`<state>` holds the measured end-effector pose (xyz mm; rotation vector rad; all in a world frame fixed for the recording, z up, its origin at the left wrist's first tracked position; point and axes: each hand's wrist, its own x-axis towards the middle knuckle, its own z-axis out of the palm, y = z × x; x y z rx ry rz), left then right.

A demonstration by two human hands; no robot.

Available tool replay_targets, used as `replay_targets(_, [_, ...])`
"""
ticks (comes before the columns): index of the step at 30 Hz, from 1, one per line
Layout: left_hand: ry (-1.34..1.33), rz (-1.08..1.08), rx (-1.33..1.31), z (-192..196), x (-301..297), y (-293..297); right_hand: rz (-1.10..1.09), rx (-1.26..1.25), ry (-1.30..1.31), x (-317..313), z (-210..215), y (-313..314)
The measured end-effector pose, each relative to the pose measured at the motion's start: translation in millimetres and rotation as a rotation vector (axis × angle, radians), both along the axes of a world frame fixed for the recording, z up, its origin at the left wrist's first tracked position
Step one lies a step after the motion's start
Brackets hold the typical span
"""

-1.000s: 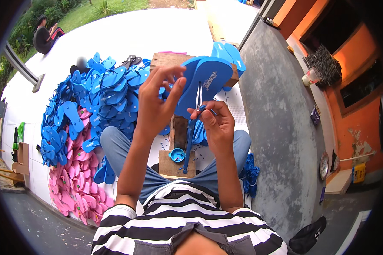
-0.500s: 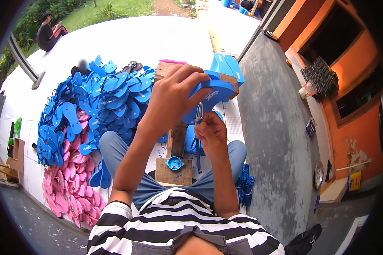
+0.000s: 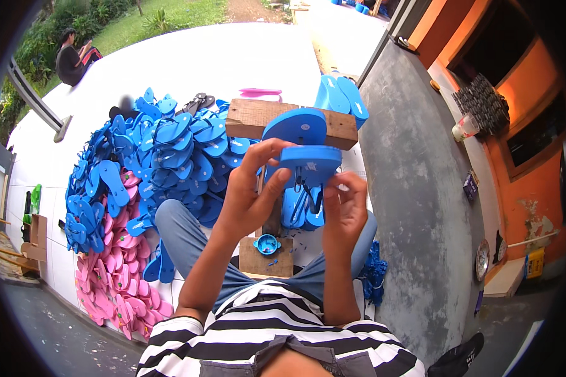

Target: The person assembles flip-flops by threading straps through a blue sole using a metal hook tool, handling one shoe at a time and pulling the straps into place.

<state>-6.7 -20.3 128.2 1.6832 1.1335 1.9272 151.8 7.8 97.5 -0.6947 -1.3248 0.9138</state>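
Note:
My left hand (image 3: 248,198) grips a blue flip-flop sole (image 3: 309,158) from its left edge, held level in front of me. My right hand (image 3: 344,207) pinches the dark blue strap (image 3: 303,191) that hangs under the sole. A second blue sole (image 3: 294,127) lies just behind it on a wooden block (image 3: 251,119). Below my hands, a small blue cup (image 3: 267,244) sits on a lower wooden block (image 3: 258,264) between my knees.
A big heap of blue flip-flops (image 3: 151,157) lies to my left, with pink ones (image 3: 113,283) nearer me. Blue straps (image 3: 374,276) lie by my right knee. A grey concrete strip (image 3: 415,207) and orange wall (image 3: 522,144) run on the right. A person (image 3: 72,60) sits far left.
Both hands have lowered the sole and turned it from tilted upright to level. My right hand has shifted to the strap under it.

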Motion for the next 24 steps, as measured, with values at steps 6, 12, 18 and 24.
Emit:
replay_targets(6, [-0.064, -0.309, -0.297, 27, -2, 15, 0.571, -0.033, -0.087, 3, 36, 52])
replay_targets(12, [-0.214, -0.162, -0.142, 27, 22, 21, 0.568, 0.015, -0.012, -20, 37, 58])
replay_targets(18, [-0.179, -0.085, -0.322, 17, 40, -22, 0.326, -0.272, -0.108, -2, 25, -6])
replay_targets(24, [-0.171, -0.133, -0.460, -21, 54, -81, 0.494, -0.276, -0.081, 31, -6, -56])
